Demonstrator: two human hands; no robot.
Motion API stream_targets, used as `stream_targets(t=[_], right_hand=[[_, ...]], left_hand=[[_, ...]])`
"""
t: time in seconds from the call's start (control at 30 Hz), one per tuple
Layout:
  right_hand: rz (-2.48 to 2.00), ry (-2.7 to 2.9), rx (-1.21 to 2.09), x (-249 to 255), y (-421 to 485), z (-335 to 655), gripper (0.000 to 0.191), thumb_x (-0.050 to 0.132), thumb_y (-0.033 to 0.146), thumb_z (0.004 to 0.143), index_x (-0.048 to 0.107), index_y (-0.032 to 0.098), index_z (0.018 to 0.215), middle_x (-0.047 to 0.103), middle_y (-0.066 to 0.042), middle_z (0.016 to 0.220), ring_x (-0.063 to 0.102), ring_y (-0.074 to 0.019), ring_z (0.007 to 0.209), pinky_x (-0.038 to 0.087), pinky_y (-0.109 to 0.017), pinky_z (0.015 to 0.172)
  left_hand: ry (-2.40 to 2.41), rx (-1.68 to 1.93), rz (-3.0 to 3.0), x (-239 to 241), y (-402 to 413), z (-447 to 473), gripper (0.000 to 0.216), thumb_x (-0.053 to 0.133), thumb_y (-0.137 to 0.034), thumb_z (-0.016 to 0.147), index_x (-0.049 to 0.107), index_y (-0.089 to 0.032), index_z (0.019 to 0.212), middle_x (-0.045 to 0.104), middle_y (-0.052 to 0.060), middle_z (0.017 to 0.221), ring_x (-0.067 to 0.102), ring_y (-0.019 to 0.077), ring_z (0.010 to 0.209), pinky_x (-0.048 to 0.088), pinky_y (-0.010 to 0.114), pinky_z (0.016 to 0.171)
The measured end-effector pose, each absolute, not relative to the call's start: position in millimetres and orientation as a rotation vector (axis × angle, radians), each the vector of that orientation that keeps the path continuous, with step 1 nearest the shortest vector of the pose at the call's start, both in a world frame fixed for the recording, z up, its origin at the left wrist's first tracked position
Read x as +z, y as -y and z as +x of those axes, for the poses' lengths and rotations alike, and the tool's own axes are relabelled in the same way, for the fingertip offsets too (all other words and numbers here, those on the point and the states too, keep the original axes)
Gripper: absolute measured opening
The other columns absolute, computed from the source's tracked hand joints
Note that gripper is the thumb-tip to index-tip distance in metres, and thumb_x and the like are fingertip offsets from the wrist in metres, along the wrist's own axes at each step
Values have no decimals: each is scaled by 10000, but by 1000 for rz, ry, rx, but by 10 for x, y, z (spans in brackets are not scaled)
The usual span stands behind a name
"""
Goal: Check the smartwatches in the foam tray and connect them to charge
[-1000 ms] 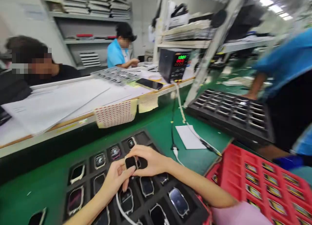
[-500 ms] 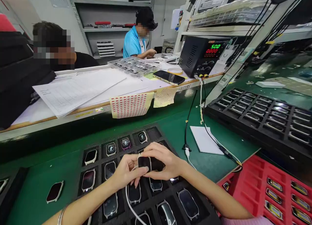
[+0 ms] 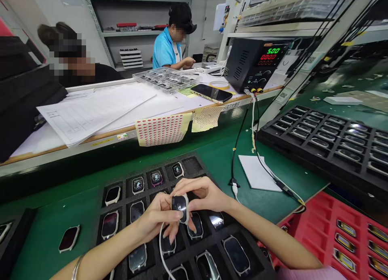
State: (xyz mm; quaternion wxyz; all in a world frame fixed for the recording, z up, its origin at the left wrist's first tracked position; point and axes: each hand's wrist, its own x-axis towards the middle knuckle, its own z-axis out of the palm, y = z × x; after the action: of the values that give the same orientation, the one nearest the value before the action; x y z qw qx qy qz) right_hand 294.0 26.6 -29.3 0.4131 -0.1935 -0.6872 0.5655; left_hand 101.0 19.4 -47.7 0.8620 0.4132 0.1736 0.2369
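Observation:
A smartwatch body [image 3: 180,204] without a strap is held above the foam tray, its dark screen facing me with a bright glint on it. My left hand [image 3: 160,217] is closed on it, thumb lying on the lower part of the screen. My right hand [image 3: 206,195] grips its top and right edge with fingers and thumb. From under my left hand a white cable [image 3: 162,247] curves down; where it meets the watch is hidden. Below, the black foam tray [image 3: 117,177] carries several more watch bodies, three of them with lit faces.
A single watch body [image 3: 69,238] lies on the green table at left. A white card [image 3: 257,172] and cables are at right, beside a red tray [image 3: 315,227] and another black tray [image 3: 303,144]. A power supply [image 3: 257,65] stands on the ledge; two people sit beyond.
My right thumb has shifted onto the watch's right edge, and its screen has turned to catch the light. The camera view has moved slightly.

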Motion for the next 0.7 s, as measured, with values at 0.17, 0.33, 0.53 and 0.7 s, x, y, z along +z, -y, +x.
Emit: stream_targets(t=[0.17,0.33,0.53,0.7], right_hand=[[-449,1724,1391,-303,-274,2936,305,737,323,807,698,143,1050,660,-140,1028,580,-240,985,439,-434,900],[-530,1774,1308,-281,-279,2949,333,664,359,866,659,152,1127,626,-132,1067,551,-249,1026,423,-434,918],[-783,1788,1273,-319,-263,2924,281,574,328,927,651,171,1146,595,-79,939,581,-183,826,488,-301,731],[-776,1740,1351,-354,-248,2897,276,565,328,930,645,156,1131,629,-65,929,574,-132,679,486,-232,616]], left_hand=[[-390,506,901,-501,-199,1013,261,696,-325,733,689,-64,737,701,142,684,528,91,324,244,149,284],[-493,609,1046,-430,-205,990,266,674,-321,778,684,-55,779,695,129,683,533,87,337,285,149,301],[-685,721,1302,-406,-187,959,213,605,-294,859,620,-100,946,698,97,801,560,66,409,356,137,373],[-686,663,1277,-455,-203,978,242,595,-326,861,608,-93,925,701,108,800,540,65,381,332,137,337]])
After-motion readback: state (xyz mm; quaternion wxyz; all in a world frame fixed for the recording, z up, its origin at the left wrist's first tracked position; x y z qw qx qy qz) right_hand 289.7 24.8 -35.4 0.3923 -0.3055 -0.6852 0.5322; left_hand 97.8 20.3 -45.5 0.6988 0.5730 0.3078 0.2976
